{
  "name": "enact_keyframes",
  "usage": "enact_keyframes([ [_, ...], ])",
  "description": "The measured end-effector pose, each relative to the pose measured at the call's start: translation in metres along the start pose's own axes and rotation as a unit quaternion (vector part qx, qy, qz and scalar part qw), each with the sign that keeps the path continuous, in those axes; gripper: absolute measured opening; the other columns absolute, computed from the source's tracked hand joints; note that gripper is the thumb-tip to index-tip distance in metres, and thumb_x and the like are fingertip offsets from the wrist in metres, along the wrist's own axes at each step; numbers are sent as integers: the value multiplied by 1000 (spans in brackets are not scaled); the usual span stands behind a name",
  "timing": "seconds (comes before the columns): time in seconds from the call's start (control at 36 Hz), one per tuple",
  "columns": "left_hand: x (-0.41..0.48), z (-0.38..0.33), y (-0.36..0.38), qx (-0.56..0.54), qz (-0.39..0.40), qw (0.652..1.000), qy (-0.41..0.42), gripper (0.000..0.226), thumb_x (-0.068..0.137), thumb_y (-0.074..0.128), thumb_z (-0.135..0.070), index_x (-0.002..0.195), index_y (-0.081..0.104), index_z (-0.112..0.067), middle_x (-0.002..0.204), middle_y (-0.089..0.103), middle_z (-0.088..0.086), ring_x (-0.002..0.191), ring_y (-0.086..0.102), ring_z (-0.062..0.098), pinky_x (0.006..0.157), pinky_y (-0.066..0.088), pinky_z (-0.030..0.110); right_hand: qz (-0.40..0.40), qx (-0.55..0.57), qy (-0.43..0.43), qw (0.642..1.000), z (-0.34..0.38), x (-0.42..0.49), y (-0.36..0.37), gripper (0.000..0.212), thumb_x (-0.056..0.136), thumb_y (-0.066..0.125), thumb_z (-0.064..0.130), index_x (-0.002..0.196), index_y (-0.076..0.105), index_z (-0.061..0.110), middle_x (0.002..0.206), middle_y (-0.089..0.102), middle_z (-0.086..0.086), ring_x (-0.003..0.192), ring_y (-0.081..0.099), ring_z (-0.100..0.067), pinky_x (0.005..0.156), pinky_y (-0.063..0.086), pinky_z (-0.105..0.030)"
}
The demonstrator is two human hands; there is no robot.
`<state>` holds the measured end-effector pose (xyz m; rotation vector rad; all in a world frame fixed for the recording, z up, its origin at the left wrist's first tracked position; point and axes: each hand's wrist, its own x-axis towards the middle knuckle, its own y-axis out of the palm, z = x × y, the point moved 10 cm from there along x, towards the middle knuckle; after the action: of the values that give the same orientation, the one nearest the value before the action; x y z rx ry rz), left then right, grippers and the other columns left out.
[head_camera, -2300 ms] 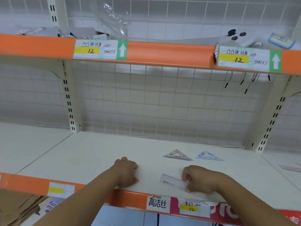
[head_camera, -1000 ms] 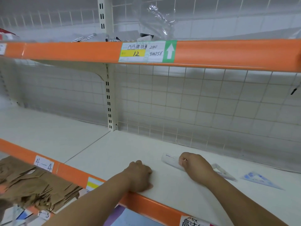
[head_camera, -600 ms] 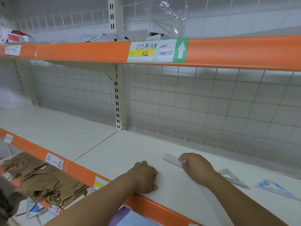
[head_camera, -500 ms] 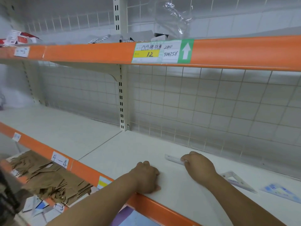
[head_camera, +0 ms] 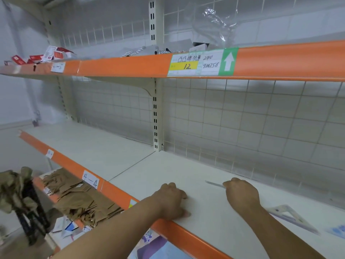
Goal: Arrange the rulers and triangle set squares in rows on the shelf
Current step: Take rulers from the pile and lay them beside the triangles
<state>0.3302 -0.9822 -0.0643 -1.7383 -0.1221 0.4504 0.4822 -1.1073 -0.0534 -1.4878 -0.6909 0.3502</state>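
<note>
Clear plastic ruler (head_camera: 214, 184) lies mid white shelf (head_camera: 186, 165), end pinched by right hand (head_camera: 241, 193), left hand (head_camera: 172, 200) fisted empty at front edge; clear triangle set square (head_camera: 291, 214) and blue set square (head_camera: 337, 230) lie loose rightward, so rows look barely started.

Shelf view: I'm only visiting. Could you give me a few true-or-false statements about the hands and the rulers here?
1. The right hand pinches a ruler. True.
2. The left hand also holds a ruler. False: it rests curled on the shelf near the front edge and holds nothing.
3. A set square lies on the shelf to the right of the right hand. True.
4. The price tag overhead reads 20. False: it reads 12.
</note>
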Motion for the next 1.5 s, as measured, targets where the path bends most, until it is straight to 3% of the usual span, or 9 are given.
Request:
enact_keyframes([
  [0.08,-2,3,-1,1,0,1000,-4,66,88,57,-53,145,37,-27,136,37,9,130,33,29,108,35,40,22,0,-1,1000,0,3,9,38,86,39,1,104,63,25,69,31,6,83,50,-16,68,39,-23],
  [0.17,-5,7,-1,1,1,1000,-8,67,88,57,-53,145,36,-26,137,37,9,130,32,29,108,35,41,23,8,-2,1000,-1,5,13,41,86,39,1,105,63,28,82,44,6,97,59,-15,74,45,-24],
  [0.25,-5,10,-3,7,0,1000,-11,67,88,56,-54,146,36,-26,136,37,10,129,33,29,108,35,41,20,9,-1,1000,-2,7,14,37,87,39,4,102,63,27,85,47,5,98,59,-16,72,44,-24],
  [0.33,-4,14,-2,7,-1,1000,-16,67,88,56,-54,145,36,-26,135,37,9,128,33,29,107,35,40,24,11,2,1000,-2,7,13,28,88,38,4,85,56,25,72,35,5,88,55,-17,67,36,-23],
  [0.42,-4,17,-1,6,0,1000,-19,66,89,56,-53,145,36,-26,135,37,9,128,33,28,107,35,39,34,8,-1,999,1,7,13,28,85,38,1,68,35,23,67,25,7,80,42,-15,67,34,-23],
  [0.5,-3,18,-1,6,2,1000,-21,66,89,56,-53,146,35,-27,135,37,9,129,32,28,107,35,40,31,2,-24,999,6,7,13,31,88,39,2,92,55,28,69,22,7,93,52,-16,67,35,-24],
  [0.61,-1,15,-2,7,1,1000,-19,66,89,55,-53,146,36,-27,135,37,9,129,33,28,107,35,40,29,-9,-32,999,8,8,14,34,91,39,4,112,57,23,87,35,6,107,53,-15,69,38,-24],
  [0.81,1,12,-3,9,2,1000,-15,66,89,55,-54,146,35,-26,136,37,10,129,33,28,107,35,40,31,-21,-25,999,8,6,13,35,92,37,7,117,56,23,116,51,2,111,50,-15,79,47,-27],
  [1.5,-7,18,-10,5,2,1000,-13,66,90,55,-53,146,35,-25,138,35,10,132,29,27,109,33,39,0,-4,-28,1000,17,4,7,32,91,40,9,117,53,22,118,49,3,114,46,-15,79,47,-25],
])
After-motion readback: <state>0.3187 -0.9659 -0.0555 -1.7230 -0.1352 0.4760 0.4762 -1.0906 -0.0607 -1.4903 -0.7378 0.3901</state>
